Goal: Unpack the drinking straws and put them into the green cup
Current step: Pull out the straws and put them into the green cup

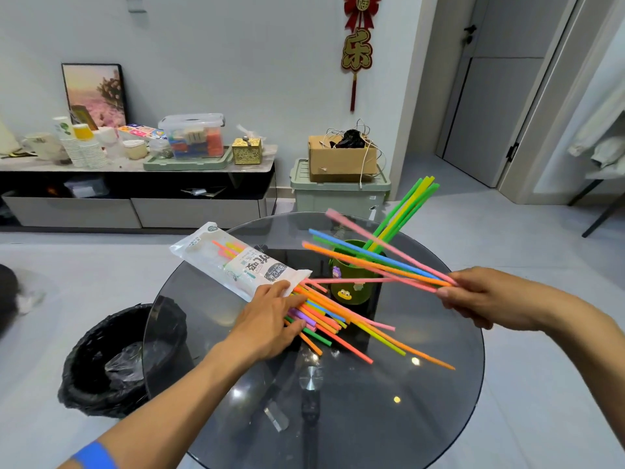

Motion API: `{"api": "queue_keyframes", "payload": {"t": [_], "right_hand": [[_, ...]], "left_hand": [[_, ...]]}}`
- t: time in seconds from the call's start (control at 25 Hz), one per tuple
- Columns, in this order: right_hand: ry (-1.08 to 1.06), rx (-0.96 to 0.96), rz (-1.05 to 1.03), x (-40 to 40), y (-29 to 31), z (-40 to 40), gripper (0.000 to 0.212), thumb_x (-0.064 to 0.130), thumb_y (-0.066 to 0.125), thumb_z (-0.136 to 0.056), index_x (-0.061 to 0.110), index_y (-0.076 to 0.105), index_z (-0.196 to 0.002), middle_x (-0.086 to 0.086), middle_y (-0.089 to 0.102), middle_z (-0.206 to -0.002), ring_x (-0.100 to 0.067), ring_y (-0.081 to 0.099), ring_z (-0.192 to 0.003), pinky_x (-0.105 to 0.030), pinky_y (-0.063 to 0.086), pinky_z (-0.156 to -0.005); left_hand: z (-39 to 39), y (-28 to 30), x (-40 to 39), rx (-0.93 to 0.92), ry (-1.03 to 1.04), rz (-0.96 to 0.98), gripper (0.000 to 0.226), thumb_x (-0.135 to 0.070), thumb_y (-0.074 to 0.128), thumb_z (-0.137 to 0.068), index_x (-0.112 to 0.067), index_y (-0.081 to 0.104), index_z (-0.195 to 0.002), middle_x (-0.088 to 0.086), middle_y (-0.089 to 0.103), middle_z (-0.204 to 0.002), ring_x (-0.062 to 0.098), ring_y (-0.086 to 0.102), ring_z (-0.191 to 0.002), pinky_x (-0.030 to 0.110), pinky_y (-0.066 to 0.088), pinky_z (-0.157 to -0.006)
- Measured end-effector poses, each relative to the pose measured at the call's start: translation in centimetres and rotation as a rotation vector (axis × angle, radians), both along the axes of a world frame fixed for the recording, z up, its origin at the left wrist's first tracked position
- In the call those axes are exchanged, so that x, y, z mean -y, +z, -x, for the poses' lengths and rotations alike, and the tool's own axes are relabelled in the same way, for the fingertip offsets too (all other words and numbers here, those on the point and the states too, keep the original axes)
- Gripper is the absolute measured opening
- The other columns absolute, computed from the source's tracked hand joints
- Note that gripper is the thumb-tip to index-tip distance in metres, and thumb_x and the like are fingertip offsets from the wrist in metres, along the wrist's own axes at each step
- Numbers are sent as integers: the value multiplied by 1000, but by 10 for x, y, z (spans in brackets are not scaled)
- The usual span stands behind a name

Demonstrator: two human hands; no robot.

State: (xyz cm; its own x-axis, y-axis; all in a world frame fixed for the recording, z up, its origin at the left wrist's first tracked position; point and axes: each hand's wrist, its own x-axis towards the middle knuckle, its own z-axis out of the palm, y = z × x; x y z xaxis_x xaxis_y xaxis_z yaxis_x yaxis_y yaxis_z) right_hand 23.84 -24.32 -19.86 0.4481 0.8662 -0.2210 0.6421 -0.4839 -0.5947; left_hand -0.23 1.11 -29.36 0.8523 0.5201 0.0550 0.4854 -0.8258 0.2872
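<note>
Round smoked-glass tabletop [439, 384] carries the green cup [351, 292] at its far centre, with several green and yellow straws [402, 211] standing in it. Left hand [270, 319] lies flat, fingers extended, pressing the open end of the straw package [236, 262] and the loose straws [338, 319] fanned out beside the cup. Right hand [487, 299] pinches a bundle of straws [375, 258] above the cup. Black-lined waste bin [111, 360] stands on the floor at left.

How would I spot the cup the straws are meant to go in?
Find the round dark glass table in the middle of the room. Toward its far side, between the two hands, stands the green cup. It is the only cup there, with cartoon stickers on its front and green and yellow straws already leaning out.
</note>
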Motion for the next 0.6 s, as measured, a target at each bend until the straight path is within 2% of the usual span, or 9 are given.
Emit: {"api": "queue_keyframes", "payload": {"t": [0.16,0.24,0.28,0.32,0.36,0.44,0.52,0.56,0.6], "right_hand": [[38,-32,-171,-8,-3,12,29,34,51,-99,15,61,-79,6,50,-56,-12,49,-49,-28,48,-51],[54,-6,-195,-20,-8,27,29,32,49,-100,14,60,-81,3,48,-58,-14,49,-49,-32,48,-53],[63,16,-176,-26,-9,34,28,33,48,-100,15,59,-81,3,48,-59,-14,49,-49,-34,48,-54],[81,44,-148,-30,-8,40,28,34,48,-101,18,58,-81,3,48,-60,-14,48,-50,-36,48,-56],[117,82,-117,-34,-6,47,27,36,47,-101,21,58,-81,4,49,-62,-12,47,-52,-38,48,-58],[253,156,-62,-42,2,63,26,39,48,-100,23,59,-84,3,52,-68,-7,44,-55,-40,47,-62],[397,128,-84,-50,10,80,26,41,51,-99,18,62,-91,1,54,-72,-6,45,-59,-40,46,-62],[421,66,-153,-53,14,88,27,42,55,-97,16,64,-95,-2,55,-73,-6,46,-60,-40,45,-61],[390,-16,-268,-56,19,95,29,43,61,-93,16,66,-100,-5,57,-76,-10,50,-63,-40,46,-62]], "left_hand": [[2,11,7,16,48,61,52,-48,59,-88,-32,52,-137,1,36,-153,21,29,-141,42,40,-106],[3,30,12,253,72,-40,31,-45,67,-82,-22,72,-102,1,62,-119,24,53,-116,36,50,-82],[4,42,14,364,25,-210,25,-41,72,-79,-17,69,-81,2,64,-94,25,58,-95,34,47,-68],[5,55,18,466,-73,-413,27,-37,75,-76,-14,61,-73,4,60,-82,26,55,-81,36,43,-62],[6,66,24,532,-201,-578,27,-34,75,-74,-14,58,-79,6,58,-84,27,52,-81,37,42,-65],[6,75,36,415,-302,-755,43,-34,63,-72,-19,56,-112,10,58,-115,31,51,-106,46,40,-92],[7,74,49,219,-210,-648,48,-30,54,-74,-20,56,-120,8,61,-122,32,55,-115,51,34,-106],[9,73,52,197,-122,-518,36,-26,53,-76,-19,60,-110,7,68,-108,33,61,-104,45,40,-100],[10,75,51,303,-22,-360,19,-25,53,-80,-17,63,-94,7,70,-88,34,63,-88,38,46,-82]]}}
